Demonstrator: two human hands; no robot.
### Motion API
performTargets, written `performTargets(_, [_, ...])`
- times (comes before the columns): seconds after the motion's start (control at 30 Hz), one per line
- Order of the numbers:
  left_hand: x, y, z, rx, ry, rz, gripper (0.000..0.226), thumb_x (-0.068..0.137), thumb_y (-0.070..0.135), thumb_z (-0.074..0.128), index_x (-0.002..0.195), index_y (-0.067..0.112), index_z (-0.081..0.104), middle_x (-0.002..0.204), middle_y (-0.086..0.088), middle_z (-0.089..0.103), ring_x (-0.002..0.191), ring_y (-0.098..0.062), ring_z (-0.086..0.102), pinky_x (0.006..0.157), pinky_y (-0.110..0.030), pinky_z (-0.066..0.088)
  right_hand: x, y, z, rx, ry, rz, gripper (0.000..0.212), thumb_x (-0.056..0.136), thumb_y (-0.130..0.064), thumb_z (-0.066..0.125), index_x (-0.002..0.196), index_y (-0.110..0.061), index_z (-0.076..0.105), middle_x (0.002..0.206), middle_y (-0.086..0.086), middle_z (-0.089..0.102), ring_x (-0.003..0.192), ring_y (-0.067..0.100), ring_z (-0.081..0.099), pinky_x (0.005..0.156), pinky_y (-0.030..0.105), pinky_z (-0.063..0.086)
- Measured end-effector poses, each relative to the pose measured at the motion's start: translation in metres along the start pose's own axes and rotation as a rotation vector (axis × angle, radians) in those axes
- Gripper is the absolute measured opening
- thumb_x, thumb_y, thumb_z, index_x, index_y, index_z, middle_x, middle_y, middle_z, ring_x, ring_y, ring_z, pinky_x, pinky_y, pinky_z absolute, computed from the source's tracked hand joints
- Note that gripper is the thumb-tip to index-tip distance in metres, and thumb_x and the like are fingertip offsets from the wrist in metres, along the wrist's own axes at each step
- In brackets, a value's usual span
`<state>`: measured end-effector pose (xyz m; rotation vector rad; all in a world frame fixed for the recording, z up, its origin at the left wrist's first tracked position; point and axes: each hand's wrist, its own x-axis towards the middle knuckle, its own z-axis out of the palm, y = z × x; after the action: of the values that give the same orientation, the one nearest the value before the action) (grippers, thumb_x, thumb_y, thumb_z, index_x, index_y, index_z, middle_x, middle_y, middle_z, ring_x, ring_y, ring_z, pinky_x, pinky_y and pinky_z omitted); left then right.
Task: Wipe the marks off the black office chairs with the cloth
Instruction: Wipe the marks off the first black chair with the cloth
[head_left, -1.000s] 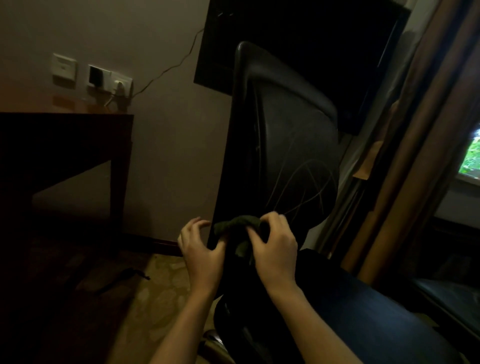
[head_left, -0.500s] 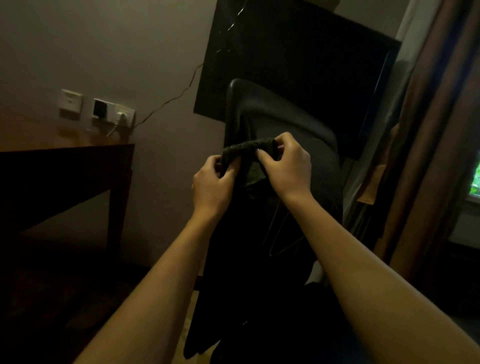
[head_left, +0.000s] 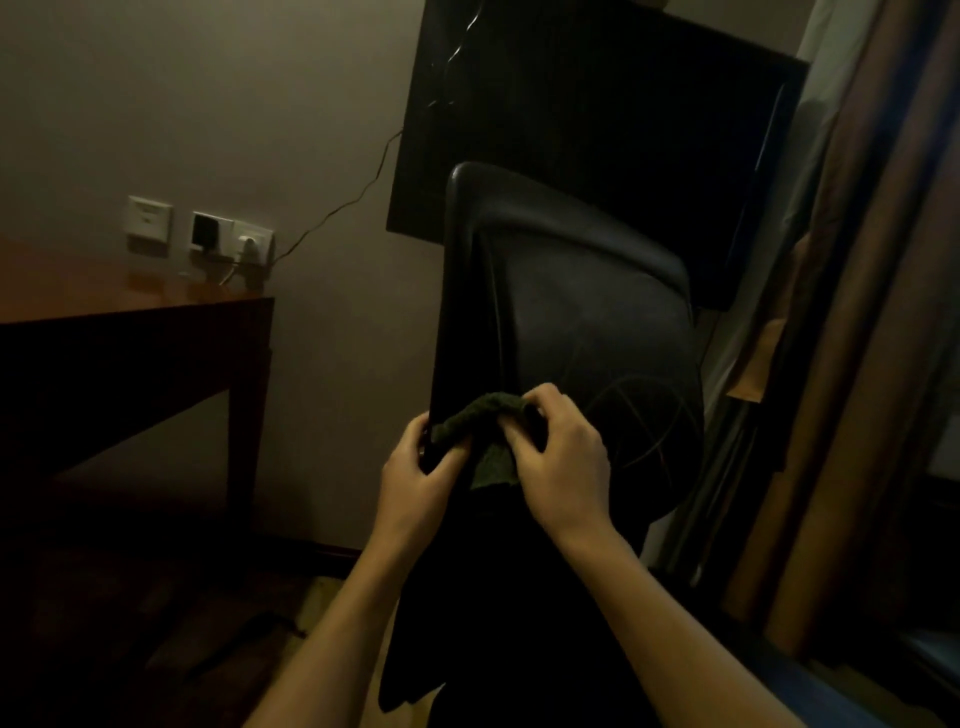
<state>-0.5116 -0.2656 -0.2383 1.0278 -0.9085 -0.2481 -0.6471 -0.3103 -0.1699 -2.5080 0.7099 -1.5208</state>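
I see the black office chair (head_left: 582, 332) standing upright in the middle of the view, its backrest facing me, with thin pale curved marks (head_left: 631, 415) on the lower right of the back panel. The dark green cloth (head_left: 483, 431) is bunched against the chair's left edge, low on the backrest. My left hand (head_left: 415, 478) wraps its fingers round that left edge and pinches the cloth's left end against it. My right hand (head_left: 563, 460) has its fingers curled over the cloth's right end, gripping it on the back panel, with a flap of cloth hanging down between the two hands.

Around the chair things are tight on the right. A large black flat screen (head_left: 597, 114) hangs on the wall just behind the top of the backrest, and a thin cable (head_left: 332, 218) runs from its lower left corner down to the wall sockets (head_left: 228, 236). Brown curtains (head_left: 857, 312) hang down the right side, close to the chair's right edge; the gap between them is narrow and too dark for me to judge.

On the left a dark wooden desk (head_left: 135, 322) stands against the wall, well apart from the chair, with bare wall and floor between them. A dark cord (head_left: 244, 639) lies on the floor near the left forearm. The near floor is mostly in shadow.
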Motion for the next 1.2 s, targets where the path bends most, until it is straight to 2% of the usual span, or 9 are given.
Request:
performTargets(0.17, [0.043, 0.055, 0.025, 0.055, 0.141, 0.054, 0.012, 0.093, 0.039, 0.063, 0.098, 0.028, 0.061, 0.091, 0.012, 0.066, 0.084, 0.0, 0.062, 0.069, -0.012, 0.048, 0.07, -0.01, -0.008, -0.019, 0.084, 0.028, 0.018, 0.088, -0.035, 0.065, 0.097, -0.02, 0.058, 0.098, 0.003, 0.065, 0.094, 0.028, 0.062, 0.069, 0.032, 0.04])
performTargets(0.3, [0.092, 0.086, 0.031, 0.141, 0.196, 0.073, 0.029, 0.091, 0.052, 0.06, 0.105, 0.027, 0.061, 0.099, 0.005, 0.066, 0.096, -0.013, 0.063, 0.086, -0.032, 0.05, 0.122, -0.023, -0.011, -0.054, 0.065, 0.033, 0.024, 0.089, -0.04, 0.062, 0.105, -0.022, 0.059, 0.107, 0.003, 0.067, 0.102, 0.028, 0.062, 0.069, 0.031, 0.038])
performTargets(0.4, [0.105, 0.085, 0.029, 0.111, 0.164, 0.085, 0.027, 0.09, 0.053, 0.061, 0.105, 0.031, 0.067, 0.097, 0.008, 0.071, 0.097, -0.012, 0.067, 0.08, -0.028, 0.052, 0.135, -0.027, -0.008, -0.028, 0.048, 0.007, 0.021, 0.09, -0.036, 0.062, 0.105, -0.022, 0.057, 0.105, 0.001, 0.066, 0.099, 0.025, 0.062, 0.07, 0.031, 0.041])
performTargets(0.47, [0.1, 0.077, 0.026, 0.027, 0.114, 0.089, 0.019, 0.09, 0.048, 0.064, 0.103, 0.035, 0.069, 0.093, 0.012, 0.073, 0.093, -0.006, 0.069, 0.076, -0.023, 0.052, 0.129, -0.022, -0.004, 0.002, 0.017, -0.001, 0.014, 0.091, -0.034, 0.062, 0.099, -0.025, 0.054, 0.1, -0.001, 0.065, 0.093, 0.021, 0.061, 0.067, 0.029, 0.04])
performTargets(0.63, [0.084, 0.056, 0.017, -0.046, 0.069, 0.103, 0.027, 0.09, 0.037, 0.068, 0.115, 0.025, 0.069, 0.104, 0.005, 0.074, 0.099, -0.01, 0.07, 0.085, -0.031, 0.056, 0.094, -0.006, 0.005, 0.102, 0.045, 0.008, 0.015, 0.09, -0.031, 0.064, 0.088, -0.03, 0.049, 0.088, -0.003, 0.064, 0.083, 0.017, 0.062, 0.064, 0.03, 0.044])
performTargets(0.83, [0.058, 0.025, 0.024, 0.048, 0.185, 0.131, 0.051, 0.084, 0.035, 0.074, 0.13, 0.021, 0.055, 0.112, 0.006, 0.067, 0.101, -0.002, 0.065, 0.086, -0.024, 0.054, 0.054, 0.008, 0.008, 0.064, 0.006, 0.057, 0.012, 0.091, -0.032, 0.062, 0.09, -0.03, 0.05, 0.09, -0.006, 0.062, 0.083, 0.013, 0.059, 0.059, 0.026, 0.034])
performTargets(1.0, [0.033, -0.008, 0.023, 0.103, 0.218, 0.061, 0.069, 0.084, 0.029, 0.076, 0.143, 0.026, 0.04, 0.126, 0.002, 0.059, 0.108, -0.002, 0.059, 0.088, -0.018, 0.049, 0.021, 0.024, 0.018, 0.001, -0.03, 0.099, 0.011, 0.092, -0.033, 0.061, 0.097, -0.025, 0.055, 0.092, -0.009, 0.056, 0.09, 0.013, 0.058, 0.065, 0.025, 0.034])
performTargets(1.13, [0.021, -0.036, 0.017, 0.105, 0.144, -0.011, 0.074, 0.084, 0.027, 0.075, 0.147, 0.028, 0.035, 0.127, 0.008, 0.054, 0.112, -0.001, 0.056, 0.087, -0.018, 0.049, -0.001, 0.041, 0.029, -0.008, -0.092, 0.161, 0.012, 0.093, -0.035, 0.06, 0.1, -0.026, 0.056, 0.095, -0.009, 0.057, 0.09, 0.013, 0.058, 0.069, 0.029, 0.044])
performTargets(1.2, [0.015, -0.051, 0.016, 0.027, 0.065, -0.135, 0.069, 0.087, 0.027, 0.072, 0.146, 0.026, 0.036, 0.123, 0.007, 0.056, 0.109, -0.004, 0.058, 0.08, -0.016, 0.051, -0.01, 0.049, 0.035, -0.028, -0.097, 0.17, 0.013, 0.093, -0.036, 0.06, 0.101, -0.026, 0.057, 0.095, -0.01, 0.057, 0.088, 0.012, 0.058, 0.068, 0.028, 0.045])
